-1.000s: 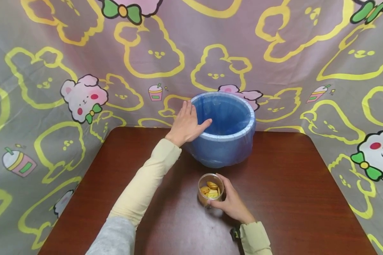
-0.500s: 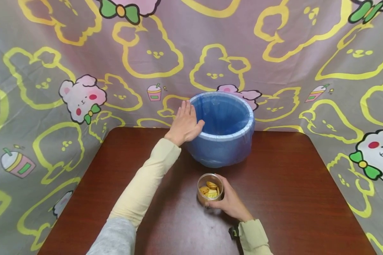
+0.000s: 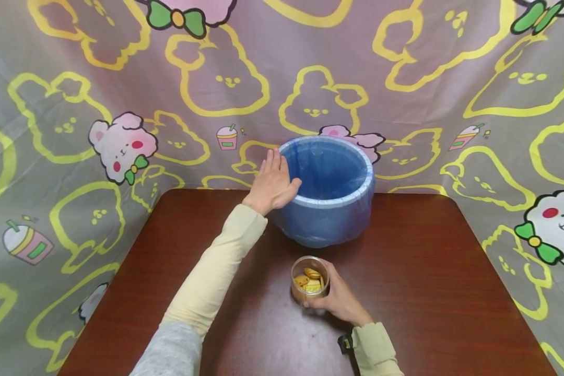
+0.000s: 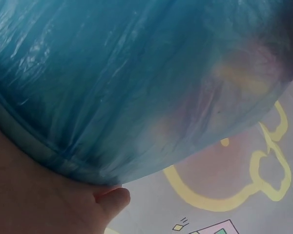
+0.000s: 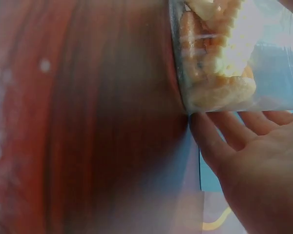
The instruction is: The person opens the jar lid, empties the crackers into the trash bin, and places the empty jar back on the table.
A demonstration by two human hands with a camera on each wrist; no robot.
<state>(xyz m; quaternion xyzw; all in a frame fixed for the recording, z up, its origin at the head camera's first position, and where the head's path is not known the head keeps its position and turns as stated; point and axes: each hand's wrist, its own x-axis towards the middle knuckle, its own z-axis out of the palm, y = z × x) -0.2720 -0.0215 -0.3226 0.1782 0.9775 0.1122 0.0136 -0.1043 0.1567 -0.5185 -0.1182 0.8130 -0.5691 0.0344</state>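
Note:
A small clear glass cup (image 3: 297,296) stands on the table, with several yellow-brown biscuits (image 3: 312,285) inside. My right hand (image 3: 342,298) grips it from the right, thumb at the near side and fingers round the far side. In the right wrist view the biscuits lie against the bottom of the cup (image 5: 278,83), whose base is at the tabletop. Behind it stands a round blue bin (image 3: 326,224) lined with a thin plastic bag. Fingers straight, my left hand (image 3: 273,183) rests against the bin's left side at the rim. In the left wrist view the bin's bagged wall fills most of the picture.
The dark red-brown wooden table (image 3: 442,292) has rounded back corners. A patterned cloth (image 3: 244,62) with yellow bear outlines hangs behind it and on both sides, close behind the bin. The bin's inside (image 3: 326,175) shows only blue lining; its bottom is hidden.
My left thumb has drawn back slightly to the left along the bin's rim. My right thumb has shifted a little on the cup. The cup and the bin have stayed in place.

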